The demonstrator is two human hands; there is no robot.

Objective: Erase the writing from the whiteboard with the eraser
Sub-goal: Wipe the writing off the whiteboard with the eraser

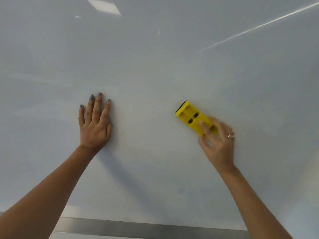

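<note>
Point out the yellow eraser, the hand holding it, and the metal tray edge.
yellow eraser [187,115], head view: bare yellow top, clear of the fingers.
right hand [217,141], head view: back of the hand.
metal tray edge [138,227], head view: grey strip along the whiteboard's bottom.

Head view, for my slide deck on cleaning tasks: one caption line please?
Left hand flat on the whiteboard, right hand gripping a yellow eraser against it.

Bright, even light; ceiling glare streaks the glossy whiteboard [155,66]; right hand [218,142] motion-blurred, soft forearm shadows
</note>
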